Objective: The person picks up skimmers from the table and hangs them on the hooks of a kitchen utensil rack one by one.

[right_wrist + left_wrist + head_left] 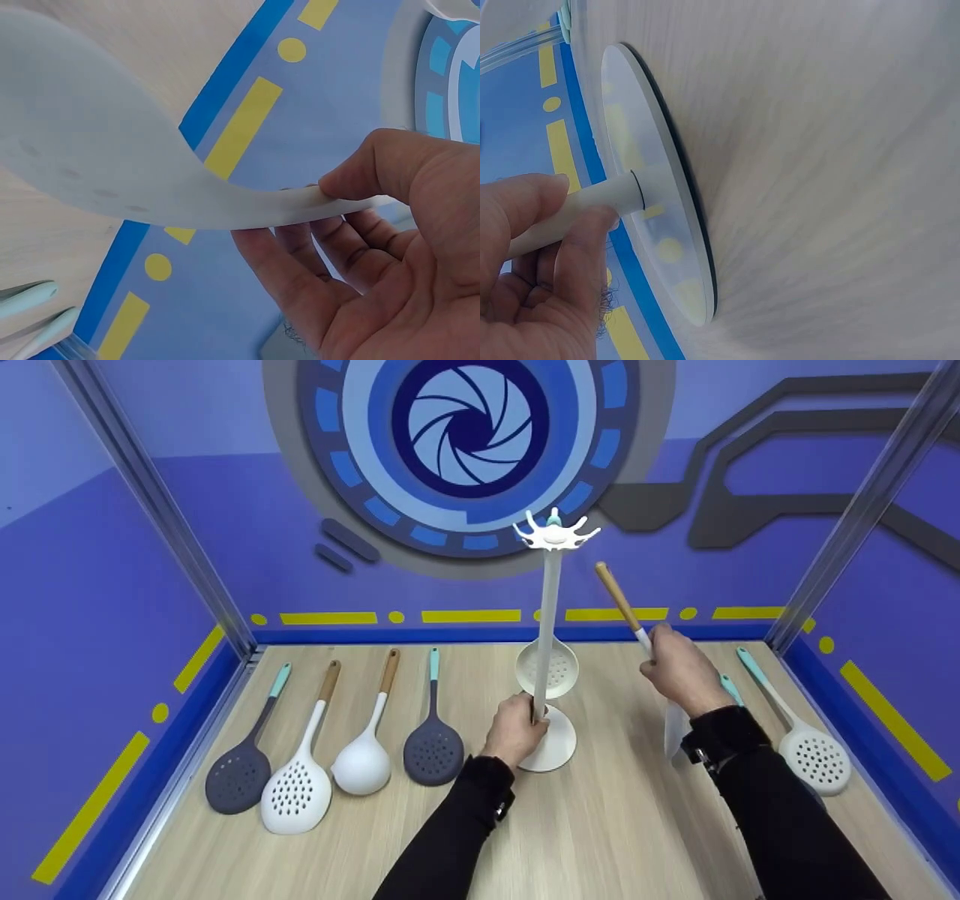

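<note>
There are eight kitchen utensils (619,597) and one stand (559,744).

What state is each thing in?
Stand: upright on table.
Left grip: holding stand's pole.
Right grip: holding a utensil.
That utensil: tilted, handle up.
Strainer: behind pole, apparently hanging.
Leftmost dark turner: lying.
White slotted turner: lying.
White ladle: lying.
Dark turner beside ladle: lying.
Pale skimmer: lying.
Teal handle: partly hidden.

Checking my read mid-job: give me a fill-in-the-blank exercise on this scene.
The white stand is gripped by the ____ hand.
Apart from its wooden handle, the utensil in the right hand is ____.
In the head view, ____ utensils lie left of both hands.
There, the white ladle is immediately to the ____ of the white slotted turner.

Missing words: left; white; four; right.
</note>
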A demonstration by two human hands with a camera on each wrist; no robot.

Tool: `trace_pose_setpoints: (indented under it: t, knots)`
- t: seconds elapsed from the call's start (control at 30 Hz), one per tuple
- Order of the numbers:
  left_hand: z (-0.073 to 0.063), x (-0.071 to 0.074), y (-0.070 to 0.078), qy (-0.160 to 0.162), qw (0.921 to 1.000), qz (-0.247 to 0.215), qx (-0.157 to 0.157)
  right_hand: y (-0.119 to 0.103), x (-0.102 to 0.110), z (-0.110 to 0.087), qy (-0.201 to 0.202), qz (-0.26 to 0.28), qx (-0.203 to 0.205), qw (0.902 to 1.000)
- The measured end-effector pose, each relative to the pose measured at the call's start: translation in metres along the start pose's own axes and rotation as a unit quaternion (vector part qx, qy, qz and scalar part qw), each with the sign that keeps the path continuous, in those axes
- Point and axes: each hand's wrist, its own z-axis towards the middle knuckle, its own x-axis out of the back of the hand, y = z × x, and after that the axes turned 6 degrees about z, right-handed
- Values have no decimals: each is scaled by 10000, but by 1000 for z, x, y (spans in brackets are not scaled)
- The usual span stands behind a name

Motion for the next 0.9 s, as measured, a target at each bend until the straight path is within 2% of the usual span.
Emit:
trace_pose_setpoints:
  t: [0.37, 0.9]
  knots:
    - [1, -1, -1, 91, 9999, 30, -63, 0, -1, 1, 329, 13, 331, 9989]
    - [1, 0, 0, -18, 9999, 99, -5, -4, 1, 4, 656, 139, 409, 9969]
